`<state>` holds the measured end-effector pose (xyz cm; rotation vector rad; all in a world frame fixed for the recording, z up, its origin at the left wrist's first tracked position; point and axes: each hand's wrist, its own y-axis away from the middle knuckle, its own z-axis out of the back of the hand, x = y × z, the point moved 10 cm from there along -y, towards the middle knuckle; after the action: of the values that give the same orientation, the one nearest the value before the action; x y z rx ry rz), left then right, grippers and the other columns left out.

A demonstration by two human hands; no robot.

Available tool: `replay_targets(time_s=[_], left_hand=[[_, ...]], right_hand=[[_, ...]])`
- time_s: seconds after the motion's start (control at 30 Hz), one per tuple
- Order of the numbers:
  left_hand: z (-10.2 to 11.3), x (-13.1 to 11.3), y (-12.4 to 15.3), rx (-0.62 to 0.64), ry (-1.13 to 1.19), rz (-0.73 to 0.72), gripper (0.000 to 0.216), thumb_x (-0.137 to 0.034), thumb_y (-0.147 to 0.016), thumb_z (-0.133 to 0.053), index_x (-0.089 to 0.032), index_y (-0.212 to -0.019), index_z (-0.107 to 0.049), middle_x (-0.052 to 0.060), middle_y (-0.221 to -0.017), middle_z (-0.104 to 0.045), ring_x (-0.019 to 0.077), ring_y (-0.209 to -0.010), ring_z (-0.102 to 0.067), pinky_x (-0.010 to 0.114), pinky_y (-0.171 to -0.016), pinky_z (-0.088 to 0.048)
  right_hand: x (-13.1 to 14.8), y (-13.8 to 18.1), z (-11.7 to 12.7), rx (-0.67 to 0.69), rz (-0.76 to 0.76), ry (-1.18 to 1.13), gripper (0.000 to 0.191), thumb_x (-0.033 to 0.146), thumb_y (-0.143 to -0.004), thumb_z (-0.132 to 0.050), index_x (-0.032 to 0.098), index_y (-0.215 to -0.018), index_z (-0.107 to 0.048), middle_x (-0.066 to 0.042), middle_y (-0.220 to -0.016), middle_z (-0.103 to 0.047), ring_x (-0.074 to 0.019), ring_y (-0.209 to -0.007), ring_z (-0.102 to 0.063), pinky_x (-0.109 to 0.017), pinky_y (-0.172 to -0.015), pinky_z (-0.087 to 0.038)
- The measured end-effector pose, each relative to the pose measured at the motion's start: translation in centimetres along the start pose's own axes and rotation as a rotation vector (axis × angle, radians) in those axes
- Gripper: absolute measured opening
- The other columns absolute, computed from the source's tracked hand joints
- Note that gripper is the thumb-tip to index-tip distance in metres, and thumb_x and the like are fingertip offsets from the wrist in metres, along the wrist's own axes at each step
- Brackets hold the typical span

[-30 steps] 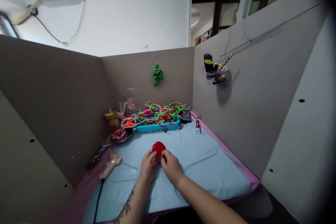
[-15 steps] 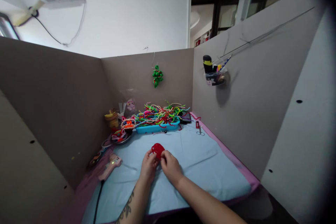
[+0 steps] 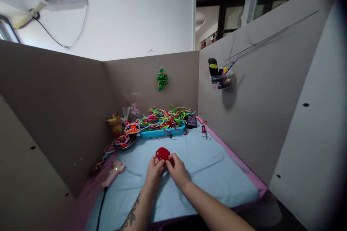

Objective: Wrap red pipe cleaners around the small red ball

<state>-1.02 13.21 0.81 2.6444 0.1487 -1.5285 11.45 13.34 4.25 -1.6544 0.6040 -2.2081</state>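
Both hands hold a small red fuzzy piece [image 3: 163, 153], rounded and woven-looking with small gaps, above the light blue cloth [image 3: 206, 180]. My left hand [image 3: 155, 169] grips its left and lower edge between thumb and fingers. On its right lower edge, my right hand [image 3: 175, 168] pinches with thumb and forefinger. The two thumbs almost meet at the bottom of the piece. Its underside and the fingers behind it are hidden.
A blue tray [image 3: 162, 133] of colourful pipe cleaners stands at the back. To the left are a pink glue gun [image 3: 114, 174], a metal bowl [image 3: 125, 146] of crafted pieces and a yellow pot [image 3: 115, 124]. Small scissors [image 3: 206, 136] lie at right. Grey panels [image 3: 151, 97] enclose the table.
The red piece has turned slightly, showing more of its face. My right fingers have shifted a little to its right edge; both hands still hold it.
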Motion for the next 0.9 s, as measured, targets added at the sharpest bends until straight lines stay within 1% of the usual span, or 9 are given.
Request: replay_targets(time_s=[0.17, 0.27, 0.37, 0.5, 0.77, 0.9], left_hand=[[-0.1, -0.1, 0.0, -0.007, -0.044, -0.033, 0.049, -0.028, -0.055, -0.082, -0.018, -0.097, -0.058, 0.007, -0.087, -0.073, 0.0215, -0.082, -0.069, 0.032, -0.076, -0.051], [0.0, -0.3, -0.2, -0.001, -0.078, -0.072, 0.05, -0.029, -0.057, -0.083, -0.018, -0.099, -0.058, 0.008, -0.088, -0.073, 0.0216, -0.081, -0.069, 0.032, -0.076, -0.051], [0.6, -0.5, -0.4, -0.039, -0.142, -0.106, 0.052, -0.033, -0.056, -0.083, -0.017, -0.099, -0.059, 0.009, -0.084, -0.073, 0.0217, -0.076, -0.069, 0.032, -0.07, -0.051], [1.1, -0.6, -0.5, -0.092, -0.199, -0.119, 0.056, -0.039, -0.054, -0.084, -0.016, -0.098, -0.059, 0.008, -0.075, -0.073, 0.0211, -0.066, -0.068, 0.031, -0.063, -0.05], [1.2, -0.8, -0.6, -0.1, -0.247, -0.168, 0.057, -0.034, -0.058, -0.08, -0.016, -0.104, -0.051, 0.007, -0.074, -0.071, 0.0206, -0.066, -0.067, 0.031, -0.062, -0.051], [1.4, -1.2, -0.5, -0.123, -0.263, -0.231, 0.057, -0.031, -0.061, -0.076, -0.018, -0.108, -0.046, 0.002, -0.07, -0.068, 0.0177, -0.063, -0.065, 0.028, -0.061, -0.049]], right_hand=[[0.1, 0.0, -0.2, 0.014, 0.0, 0.026, 0.005, 0.02, -0.08, -0.047, 0.022, -0.076, -0.048, 0.002, -0.068, -0.058, -0.0155, -0.063, -0.056, -0.025, -0.06, -0.043], [0.1, 0.0, -0.5, 0.034, 0.004, 0.01, 0.005, 0.018, -0.08, -0.046, 0.022, -0.079, -0.048, 0.001, -0.07, -0.059, -0.0163, -0.065, -0.058, -0.026, -0.062, -0.044], [0.1, 0.1, -0.6, 0.045, 0.019, -0.011, 0.009, 0.016, -0.081, -0.043, 0.022, -0.083, -0.049, 0.0, -0.072, -0.06, -0.0168, -0.067, -0.059, -0.026, -0.062, -0.045], [0.1, 0.2, -0.6, 0.04, 0.028, 0.009, 0.009, 0.015, -0.08, -0.043, 0.023, -0.082, -0.047, 0.001, -0.07, -0.059, -0.0168, -0.064, -0.059, -0.025, -0.06, -0.045], [0.4, 0.2, -0.7, 0.06, 0.04, 0.027, 0.008, 0.016, -0.08, -0.042, 0.023, -0.081, -0.045, 0.001, -0.071, -0.058, -0.017, -0.064, -0.058, -0.025, -0.059, -0.044], [0.9, 0.3, -0.7, 0.074, 0.045, 0.036, 0.008, 0.016, -0.081, -0.043, 0.023, -0.081, -0.046, 0.001, -0.07, -0.059, -0.017, -0.063, -0.058, -0.025, -0.058, -0.043]])
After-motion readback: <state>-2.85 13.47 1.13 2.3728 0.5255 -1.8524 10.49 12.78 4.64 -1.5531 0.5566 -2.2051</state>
